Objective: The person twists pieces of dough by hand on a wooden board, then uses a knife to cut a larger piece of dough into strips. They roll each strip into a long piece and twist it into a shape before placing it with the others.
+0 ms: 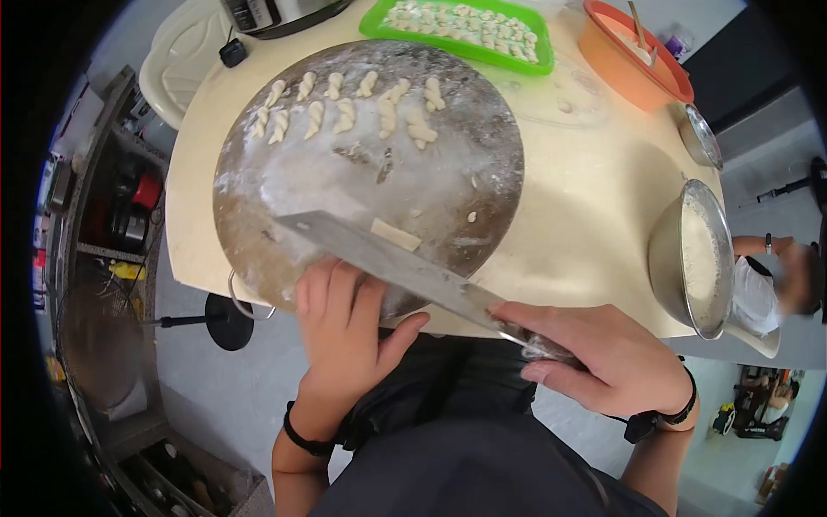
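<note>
My right hand (603, 358) grips a cleaver (379, 254) by its handle. Its broad blade slants up to the left over a round, flour-dusted board (469, 207). Close against the near side of the blade, my left hand (340, 323) rests with fingers stretched forward and thumb apart. The blade hides its fingertips, so anything under them cannot be seen. A short strip of dough (396, 234) lies just beyond the blade. Farther back on the board are several twisted dough pieces (345, 115), roughly in two rows. Small dough scraps (472, 217) lie at the right.
A green tray (372, 24) of small dough pieces stands at the back. An orange basin (594, 65) with a utensil is at the back right. A metal bowl of flour (668, 258) sits on the table's right edge. Another person (767, 284) is beyond it.
</note>
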`<action>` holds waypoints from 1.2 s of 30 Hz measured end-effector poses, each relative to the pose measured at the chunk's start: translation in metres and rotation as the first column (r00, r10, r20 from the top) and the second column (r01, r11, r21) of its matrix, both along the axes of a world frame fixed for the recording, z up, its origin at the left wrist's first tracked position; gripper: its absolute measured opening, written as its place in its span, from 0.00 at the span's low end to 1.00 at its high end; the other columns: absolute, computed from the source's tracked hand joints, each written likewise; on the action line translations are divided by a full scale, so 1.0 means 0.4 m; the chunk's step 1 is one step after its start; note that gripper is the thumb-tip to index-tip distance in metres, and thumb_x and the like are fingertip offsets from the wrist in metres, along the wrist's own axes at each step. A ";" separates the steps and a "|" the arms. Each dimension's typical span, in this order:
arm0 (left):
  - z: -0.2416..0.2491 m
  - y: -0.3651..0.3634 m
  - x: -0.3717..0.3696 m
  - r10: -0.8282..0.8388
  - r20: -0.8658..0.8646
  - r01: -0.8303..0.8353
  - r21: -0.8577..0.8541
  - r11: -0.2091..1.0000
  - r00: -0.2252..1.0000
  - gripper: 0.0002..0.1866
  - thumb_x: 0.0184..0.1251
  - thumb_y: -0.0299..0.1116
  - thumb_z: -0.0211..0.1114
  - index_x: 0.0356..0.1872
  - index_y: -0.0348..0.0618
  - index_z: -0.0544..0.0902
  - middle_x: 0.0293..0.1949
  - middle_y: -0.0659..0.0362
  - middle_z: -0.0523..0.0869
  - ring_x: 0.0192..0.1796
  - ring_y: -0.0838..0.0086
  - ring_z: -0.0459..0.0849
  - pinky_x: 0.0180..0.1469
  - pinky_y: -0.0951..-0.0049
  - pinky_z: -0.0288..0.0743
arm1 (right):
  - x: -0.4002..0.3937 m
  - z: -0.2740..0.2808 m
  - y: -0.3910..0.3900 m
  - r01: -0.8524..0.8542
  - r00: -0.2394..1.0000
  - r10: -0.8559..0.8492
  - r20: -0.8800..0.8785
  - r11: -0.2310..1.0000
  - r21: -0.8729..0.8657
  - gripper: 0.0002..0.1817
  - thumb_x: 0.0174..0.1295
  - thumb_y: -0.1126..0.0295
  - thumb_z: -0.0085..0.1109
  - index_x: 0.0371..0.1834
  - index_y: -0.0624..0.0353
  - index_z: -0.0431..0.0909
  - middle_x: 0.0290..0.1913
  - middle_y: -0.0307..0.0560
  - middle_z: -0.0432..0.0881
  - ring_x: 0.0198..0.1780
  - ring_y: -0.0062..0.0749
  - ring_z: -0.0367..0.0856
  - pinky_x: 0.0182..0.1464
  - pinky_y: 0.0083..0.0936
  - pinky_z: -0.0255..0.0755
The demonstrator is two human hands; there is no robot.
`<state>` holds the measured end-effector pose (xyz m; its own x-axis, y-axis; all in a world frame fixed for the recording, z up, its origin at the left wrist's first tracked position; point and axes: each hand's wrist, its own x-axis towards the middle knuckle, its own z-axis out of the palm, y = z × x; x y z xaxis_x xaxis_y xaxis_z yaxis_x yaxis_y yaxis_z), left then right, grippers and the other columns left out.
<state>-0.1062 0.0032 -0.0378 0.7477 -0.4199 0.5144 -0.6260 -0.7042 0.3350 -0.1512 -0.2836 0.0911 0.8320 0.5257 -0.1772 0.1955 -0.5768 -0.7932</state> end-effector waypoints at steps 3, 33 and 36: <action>-0.005 0.000 0.003 0.006 0.015 -0.006 -0.001 1.000 1.000 0.34 0.56 0.50 0.83 0.56 0.36 0.86 0.60 0.48 0.83 0.62 0.43 0.79 0.62 0.44 0.69 | 0.011 0.002 -0.013 -0.048 0.998 0.048 -0.029 0.999 0.010 0.33 0.79 0.64 0.65 0.83 0.64 0.68 0.53 0.63 0.90 0.45 0.62 0.89 0.48 0.46 0.82; 0.024 -0.008 0.008 0.000 -0.078 0.003 0.033 0.999 0.997 0.36 0.61 0.50 0.82 0.65 0.38 0.84 0.63 0.48 0.82 0.60 0.45 0.79 0.63 0.44 0.69 | 0.066 0.020 -0.027 0.051 0.958 -0.056 -0.281 0.998 -0.025 0.26 0.86 0.59 0.54 0.80 0.60 0.74 0.34 0.57 0.89 0.29 0.53 0.86 0.36 0.41 0.77; 0.028 -0.008 0.018 -0.020 -0.063 0.022 0.031 0.999 0.998 0.35 0.62 0.47 0.82 0.67 0.39 0.84 0.62 0.49 0.82 0.58 0.48 0.79 0.61 0.47 0.70 | 0.045 -0.047 -0.057 0.050 0.984 -0.030 -0.178 0.993 0.108 0.27 0.86 0.60 0.55 0.82 0.60 0.73 0.33 0.57 0.87 0.26 0.49 0.83 0.34 0.36 0.75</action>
<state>-0.0991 0.0000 -0.0268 0.7688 -0.4511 0.4532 -0.6192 -0.7023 0.3514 -0.1330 -0.3063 0.0723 0.8138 0.5175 -0.2642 0.0262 -0.4869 -0.8730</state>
